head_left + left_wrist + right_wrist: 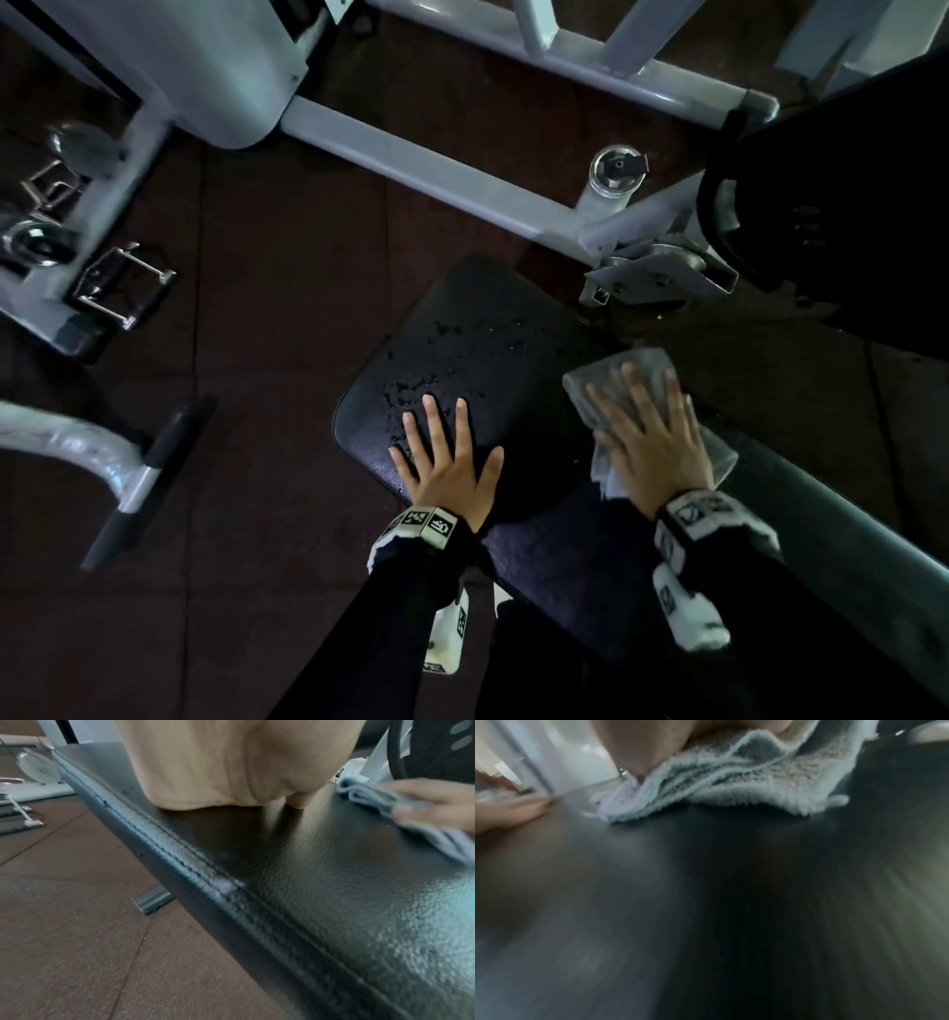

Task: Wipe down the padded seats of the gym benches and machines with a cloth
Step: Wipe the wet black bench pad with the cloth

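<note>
Seat pad: black padded bench seat (477, 334), textured vinyl w/ double stitched seam along L edge (L wrist view). Rounded far end points away from person.
Wet patch: droplets (441, 354) scattered on far-L part of pad, just ahead of L fingertips.
L hand: left hand (449, 457) flat on pad, palm down, fingers straight & spread, nothing grasped. Sits near pad's L edge. In L wrist view palm heel (205, 770) presses on vinyl.
R hand: right hand (649, 437) flat on top of cloth, fingers extended & spread, pressing it down; no curl round it visible in head view. R wrist view blurred, shows thumb side on cloth only.
Cloth: light grey-blue terry cloth (616, 370), folded/bunched, lies on R edge of pad under R hand; folds stick out ahead of fingertips and behind palm. Also seen at (372, 801) and (731, 787), touching pad.
Hands rel.: side by side, apart, both on same pad.
Wrists: marker-tag bands (429, 524) on both wrists, black sleeves.
Frame: pale grey steel tubes (436, 169) run across floor beyond pad; capped post (616, 169) at tube joint.
Plate: black weight disc (821, 205) at far R, beside frame.
Floor: dark brown rubber tiles (257, 360).
L side: chrome handles (123, 282) on another machine's base, well apart from pad.
</note>
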Available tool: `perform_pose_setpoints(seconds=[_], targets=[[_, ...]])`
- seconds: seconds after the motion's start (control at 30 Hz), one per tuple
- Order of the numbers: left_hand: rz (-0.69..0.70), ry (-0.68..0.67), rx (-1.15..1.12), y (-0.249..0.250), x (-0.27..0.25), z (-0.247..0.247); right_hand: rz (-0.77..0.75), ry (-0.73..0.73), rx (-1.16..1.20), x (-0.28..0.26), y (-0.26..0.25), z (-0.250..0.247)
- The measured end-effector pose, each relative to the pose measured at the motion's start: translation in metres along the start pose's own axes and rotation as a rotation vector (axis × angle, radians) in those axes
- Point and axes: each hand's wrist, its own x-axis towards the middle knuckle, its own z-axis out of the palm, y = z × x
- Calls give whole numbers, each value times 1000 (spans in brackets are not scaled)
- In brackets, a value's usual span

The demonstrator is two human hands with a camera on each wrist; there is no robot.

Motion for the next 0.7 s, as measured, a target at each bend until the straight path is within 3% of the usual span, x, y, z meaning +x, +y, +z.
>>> perform_pose_setpoints(seconds=[0.13, 0.23, 0.3, 0.4, 0.43, 0.53, 0.7], targets=[[-15, -16, 23, 2, 0, -2, 203, -60, 150, 12, 56, -10], [-22, -14, 31, 3, 0, -3, 321, -97, 161, -19, 95, -14], [-23, -22, 38, 3, -1, -3, 363, -221, 93, -53, 113, -7], [-21, -23, 44, 4, -1, -4, 247, -441, -115, -96, 121, 11], [-21, -23, 47, 4, -1, -4, 257, -453, -129, -106, 110, 9], [-20, -20, 46, 4, -1, -4, 91, -205, -42, -123, 61, 10], [-23, -23, 29, 3, 1, -3, -104, -173, 18, -78, 6, 5]])
